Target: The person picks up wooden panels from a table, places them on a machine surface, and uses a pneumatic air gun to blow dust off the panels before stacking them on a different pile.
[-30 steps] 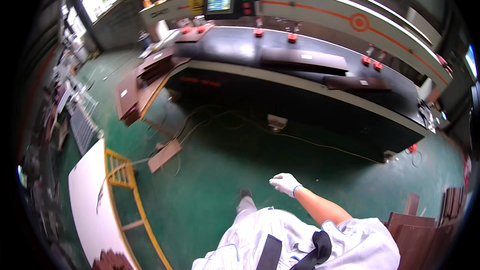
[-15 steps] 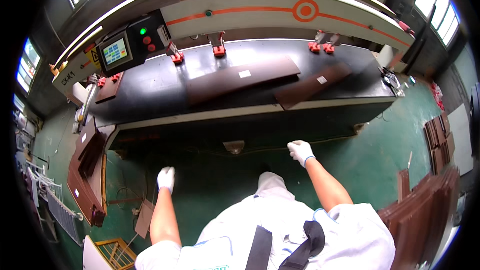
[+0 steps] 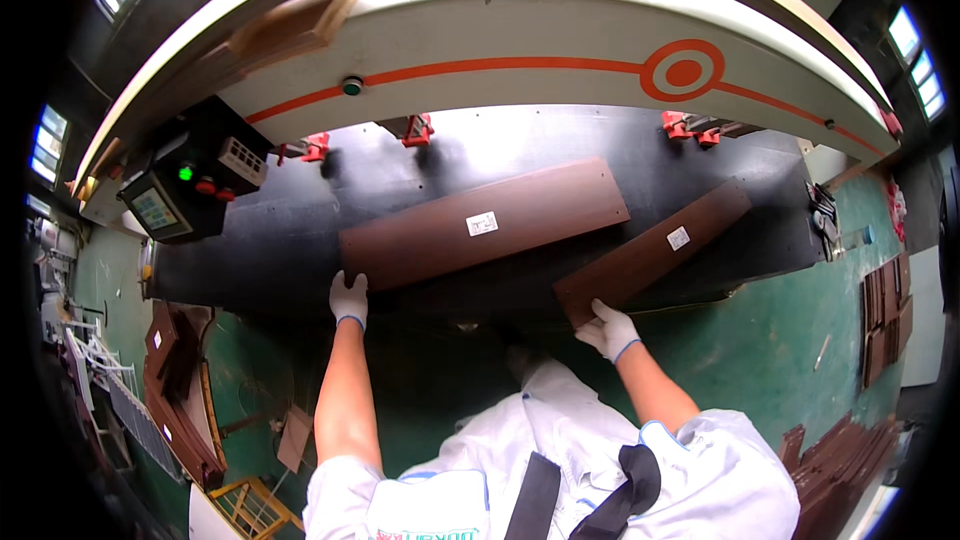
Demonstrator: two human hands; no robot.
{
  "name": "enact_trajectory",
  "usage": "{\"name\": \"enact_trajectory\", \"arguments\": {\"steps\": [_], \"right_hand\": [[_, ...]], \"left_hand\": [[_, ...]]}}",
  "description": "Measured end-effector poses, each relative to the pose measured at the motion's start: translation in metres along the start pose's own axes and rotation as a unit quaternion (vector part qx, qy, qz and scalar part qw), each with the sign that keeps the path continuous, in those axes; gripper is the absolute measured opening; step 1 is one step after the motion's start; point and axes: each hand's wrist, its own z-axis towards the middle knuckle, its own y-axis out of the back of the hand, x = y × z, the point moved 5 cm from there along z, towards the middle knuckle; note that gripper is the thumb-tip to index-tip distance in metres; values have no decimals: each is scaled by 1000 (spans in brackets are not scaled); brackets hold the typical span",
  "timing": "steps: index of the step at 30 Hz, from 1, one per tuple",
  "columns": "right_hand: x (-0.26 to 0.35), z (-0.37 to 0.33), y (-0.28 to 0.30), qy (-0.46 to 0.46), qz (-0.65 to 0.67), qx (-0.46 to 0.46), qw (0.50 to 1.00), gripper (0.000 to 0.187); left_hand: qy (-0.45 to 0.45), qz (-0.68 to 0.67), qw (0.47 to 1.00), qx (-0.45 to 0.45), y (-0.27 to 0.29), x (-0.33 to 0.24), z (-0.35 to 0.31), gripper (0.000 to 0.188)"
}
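Observation:
Two dark brown panels lie on the black machine table, each bearing a white label. My left hand [image 3: 349, 300], in a white glove, is at the near left corner of the larger panel [image 3: 420, 246]. Its fingers are apart and reach to the panel's edge. At the near end of the narrower panel [image 3: 640, 258], my gloved right hand [image 3: 607, 330] has its thumb over the edge and the other fingers partly hidden beneath. Both panels lie slanted, their right ends farther from me.
A white beam [image 3: 540, 30] with an orange stripe spans the black table [image 3: 270, 258], with red clamps [image 3: 416, 130] under it. The control box [image 3: 190, 175] hangs at the left. Brown boards are stacked at left [image 3: 172, 380] and right [image 3: 845, 475].
I have come closer to the table. Both hands have moved forward from in front of it to the panels' near edges, and the right hand has taken hold of the narrower panel.

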Motion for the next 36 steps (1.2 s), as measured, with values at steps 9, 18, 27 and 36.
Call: {"name": "enact_trajectory", "arguments": {"steps": [9, 18, 27, 36], "right_hand": [[-6, -62, -178, 26, -53, 233, 971, 32], [95, -6, -174, 444, -686, 52, 574, 26], [350, 116, -220, 394, -740, -123, 531, 100], [335, 69, -115, 372, -672, -161, 620, 86]], "left_hand": [[68, -148, 985, -53, -50, -30, -124, 59], [94, 1, 995, -35, -58, -89, -141, 81], [86, 22, 994, -63, -54, -96, -142, 88], [145, 120, 982, -5, -47, -108, -115, 82]]}}
